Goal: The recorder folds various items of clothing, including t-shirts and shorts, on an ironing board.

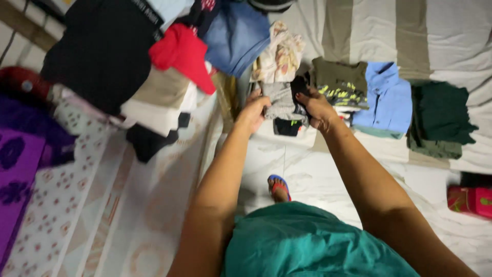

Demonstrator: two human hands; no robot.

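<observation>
Grey folded cloth (279, 100) sits atop a small pile at the bed's (461, 41) near edge, its length running near to far, pinched between the left hand (252, 112) and the right hand (316, 106), both closed on its sides.

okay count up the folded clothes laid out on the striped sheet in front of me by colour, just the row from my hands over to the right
Grey, under both hands: 1
Olive with yellow print: 1
Light blue shirt: 1
Dark green: 1
Total: 4

The left hand and right hand grip the grey garment; a black piece lies beneath it, not counted.
</observation>
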